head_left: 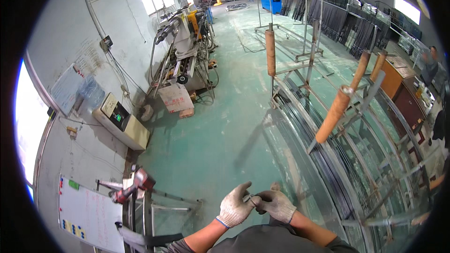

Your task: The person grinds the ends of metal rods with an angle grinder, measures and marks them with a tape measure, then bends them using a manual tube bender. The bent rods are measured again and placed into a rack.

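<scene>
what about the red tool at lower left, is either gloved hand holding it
No, the red tool sits well left of both the left hand and right hand, touching neither.

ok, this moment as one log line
left hand: gloved | right hand: gloved, close against left | between them: too small to tell | nearby: red-black power tool at left, brown-sleeved metal rack at right
</scene>
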Demonstrator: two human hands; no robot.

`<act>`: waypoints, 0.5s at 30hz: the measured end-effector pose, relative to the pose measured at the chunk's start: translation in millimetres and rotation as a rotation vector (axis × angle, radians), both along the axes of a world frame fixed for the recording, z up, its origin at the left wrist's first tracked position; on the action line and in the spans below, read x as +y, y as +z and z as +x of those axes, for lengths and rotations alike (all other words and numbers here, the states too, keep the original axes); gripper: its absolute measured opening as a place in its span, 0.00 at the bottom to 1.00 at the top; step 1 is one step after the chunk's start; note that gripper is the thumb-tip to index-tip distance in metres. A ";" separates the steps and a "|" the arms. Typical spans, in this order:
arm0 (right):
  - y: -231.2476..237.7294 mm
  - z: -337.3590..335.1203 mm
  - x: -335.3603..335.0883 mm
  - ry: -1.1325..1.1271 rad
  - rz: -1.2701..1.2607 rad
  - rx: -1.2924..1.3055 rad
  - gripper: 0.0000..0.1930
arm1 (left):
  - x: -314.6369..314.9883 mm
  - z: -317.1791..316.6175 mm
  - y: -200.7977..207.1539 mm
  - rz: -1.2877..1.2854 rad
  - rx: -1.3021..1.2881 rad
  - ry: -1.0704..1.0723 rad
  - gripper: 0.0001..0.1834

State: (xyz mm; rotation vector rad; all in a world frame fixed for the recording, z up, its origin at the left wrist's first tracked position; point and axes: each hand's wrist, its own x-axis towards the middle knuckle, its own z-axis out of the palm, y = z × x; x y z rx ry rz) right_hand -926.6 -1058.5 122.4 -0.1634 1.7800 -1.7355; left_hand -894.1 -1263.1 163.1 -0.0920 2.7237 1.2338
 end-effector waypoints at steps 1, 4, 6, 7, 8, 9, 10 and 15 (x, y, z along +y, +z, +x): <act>-4.8 -47.4 -2.2 0.039 0.045 -0.011 0.28 | 1.6 -44.2 -4.8 -0.034 0.049 0.011 0.42; 6.4 -171.9 -19.9 0.041 0.058 -0.059 0.24 | 1.8 -149.5 1.4 -0.104 0.095 0.098 0.38; 21.7 -255.4 -36.2 0.121 0.103 -0.058 0.23 | -8.3 -215.8 11.2 -0.123 0.073 0.152 0.37; 28.9 -296.2 -45.6 0.194 0.149 -0.018 0.23 | -17.2 -247.2 16.4 -0.099 0.075 0.181 0.36; 33.7 -337.0 -56.1 0.269 0.198 0.020 0.23 | -27.4 -278.7 19.7 -0.081 0.066 0.210 0.36; 34.6 -373.5 -67.9 0.347 0.231 0.047 0.23 | -38.5 -306.9 19.7 -0.066 0.056 0.243 0.36; 31.5 -410.8 -82.6 0.391 0.268 0.068 0.22 | -51.4 -336.3 16.1 0.005 0.074 0.278 0.34; -11.0 -613.2 -150.8 0.414 0.178 0.170 0.17 | -128.7 -489.0 -44.9 0.118 0.014 0.461 0.24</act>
